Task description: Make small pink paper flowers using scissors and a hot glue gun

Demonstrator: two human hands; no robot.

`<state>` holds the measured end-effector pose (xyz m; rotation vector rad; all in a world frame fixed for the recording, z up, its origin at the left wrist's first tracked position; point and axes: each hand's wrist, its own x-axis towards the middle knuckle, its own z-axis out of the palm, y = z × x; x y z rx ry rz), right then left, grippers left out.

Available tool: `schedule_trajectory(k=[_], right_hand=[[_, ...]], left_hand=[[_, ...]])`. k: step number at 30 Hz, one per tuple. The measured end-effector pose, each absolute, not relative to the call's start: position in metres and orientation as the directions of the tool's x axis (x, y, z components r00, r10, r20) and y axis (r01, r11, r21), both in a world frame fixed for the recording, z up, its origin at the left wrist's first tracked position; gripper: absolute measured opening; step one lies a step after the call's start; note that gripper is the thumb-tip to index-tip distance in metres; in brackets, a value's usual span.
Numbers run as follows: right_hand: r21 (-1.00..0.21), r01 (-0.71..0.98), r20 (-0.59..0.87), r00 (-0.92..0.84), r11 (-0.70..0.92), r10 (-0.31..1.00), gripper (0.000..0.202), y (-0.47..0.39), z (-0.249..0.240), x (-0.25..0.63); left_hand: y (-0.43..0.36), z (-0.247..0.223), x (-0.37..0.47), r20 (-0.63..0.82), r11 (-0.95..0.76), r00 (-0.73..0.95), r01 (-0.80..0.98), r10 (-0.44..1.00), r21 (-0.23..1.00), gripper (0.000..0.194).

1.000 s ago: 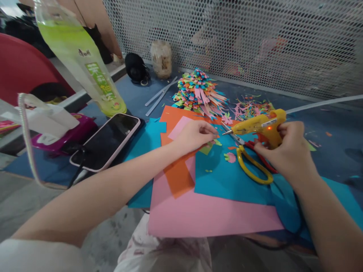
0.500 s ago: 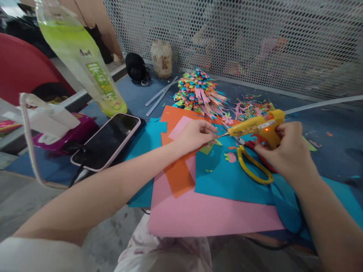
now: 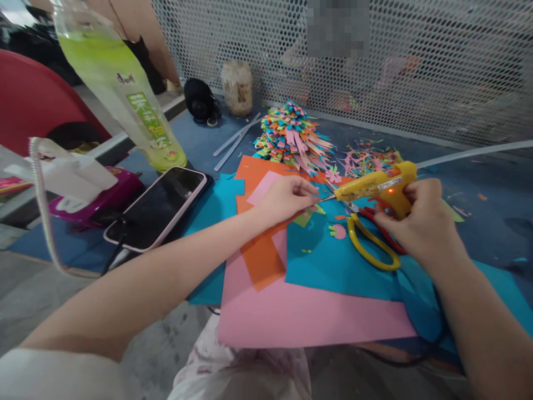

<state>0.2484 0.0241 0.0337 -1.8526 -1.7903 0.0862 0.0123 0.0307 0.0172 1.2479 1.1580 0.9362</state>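
Note:
My right hand (image 3: 420, 222) grips a yellow glue gun (image 3: 375, 186), its orange light lit and a clear glue stick running out of its back. The metal nozzle points left and meets the fingertips of my left hand (image 3: 289, 197). Those fingers are pinched together; what they hold is too small to make out. Under the gun lie scissors (image 3: 375, 250) with yellow and red handles. A small pink paper flower (image 3: 340, 231) rests on a blue sheet (image 3: 333, 261). Behind my hands stands a cone of fringed multicoloured paper (image 3: 291, 136).
A phone (image 3: 160, 205), a tilted green drink bottle (image 3: 125, 94) and a purple power socket (image 3: 91, 194) with a white plug stand left. Pink (image 3: 308, 322) and orange sheets lie in front. Paper shreds (image 3: 370, 159), a jar (image 3: 237, 88) and a perforated metal screen (image 3: 258, 33) are behind.
The glue gun has shifted very slightly left in my right hand. My left hand has barely moved.

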Motion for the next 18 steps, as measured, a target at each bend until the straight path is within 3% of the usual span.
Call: schedule_trajectory(k=[18], right_hand=[[-0.369,0.930,0.314,0.126,-0.002,0.941,0.050,0.0256,0.0317,0.2522]], left_hand=[[0.0293,0.0170,0.0130,-0.104,0.099,0.250,0.034,0.963,0.995,0.010]])
